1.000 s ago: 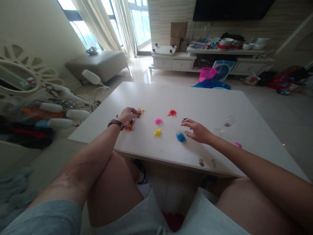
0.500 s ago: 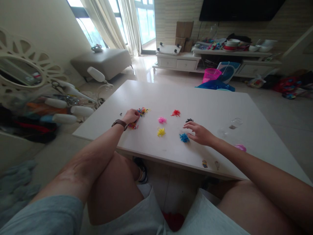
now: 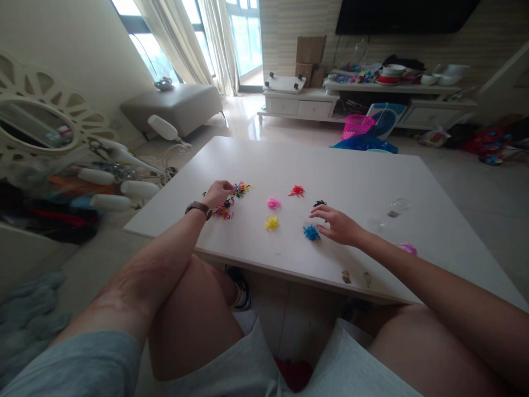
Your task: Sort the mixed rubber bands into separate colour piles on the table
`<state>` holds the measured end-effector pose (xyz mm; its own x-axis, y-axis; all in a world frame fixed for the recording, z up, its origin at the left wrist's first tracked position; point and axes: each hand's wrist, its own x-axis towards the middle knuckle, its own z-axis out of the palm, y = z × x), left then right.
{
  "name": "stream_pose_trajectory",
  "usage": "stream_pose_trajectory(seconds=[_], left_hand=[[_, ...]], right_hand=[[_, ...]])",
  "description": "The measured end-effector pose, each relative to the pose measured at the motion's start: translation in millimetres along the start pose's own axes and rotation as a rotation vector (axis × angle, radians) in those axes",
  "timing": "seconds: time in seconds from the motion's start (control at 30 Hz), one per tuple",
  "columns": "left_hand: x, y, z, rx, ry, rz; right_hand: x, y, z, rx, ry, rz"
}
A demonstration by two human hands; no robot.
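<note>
My left hand [image 3: 220, 192], with a watch on its wrist, reaches to a mixed pile of small rubber bands [image 3: 241, 189]. Its fingertips are pinched together at the pile's left edge; what they hold is too small to make out. A second multicoloured pile [image 3: 223, 210] lies just below that hand. My right hand [image 3: 338, 225] hovers with fingers apart and holds nothing, between the blue pile [image 3: 311, 232] and the partly hidden black pile [image 3: 319, 203]. Sorted by colour, the red pile [image 3: 296, 191], pink pile [image 3: 273, 203] and yellow pile [image 3: 271, 223] lie between my hands.
On the white table [image 3: 322, 171], a clear plastic container [image 3: 377, 223] and a pink item [image 3: 407, 248] are at the right. A small cartoon figure piece [image 3: 346, 277] lies near the front edge. A pink basket [image 3: 357, 127] stands beyond the table.
My left hand has drawn slightly left and up from the mixed bands, uncovering more of the lower pile. My right hand has stayed in place.
</note>
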<state>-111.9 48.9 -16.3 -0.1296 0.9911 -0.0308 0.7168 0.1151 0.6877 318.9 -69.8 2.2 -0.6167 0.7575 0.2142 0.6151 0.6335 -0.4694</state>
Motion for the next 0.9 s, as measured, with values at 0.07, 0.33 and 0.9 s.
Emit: stream_pose_trajectory(seconds=[0.07,0.33,0.9], left_hand=[[-2,2,2,-0.004,-0.014,0.057],[-5,12,14,0.042,-0.010,0.134],[1,20,18,-0.038,-0.017,0.057]], right_hand=[[0,0,0,0.000,-0.008,0.001],[1,-1,1,-0.006,-0.026,0.000],[1,-1,0,-0.011,-0.005,-0.023]])
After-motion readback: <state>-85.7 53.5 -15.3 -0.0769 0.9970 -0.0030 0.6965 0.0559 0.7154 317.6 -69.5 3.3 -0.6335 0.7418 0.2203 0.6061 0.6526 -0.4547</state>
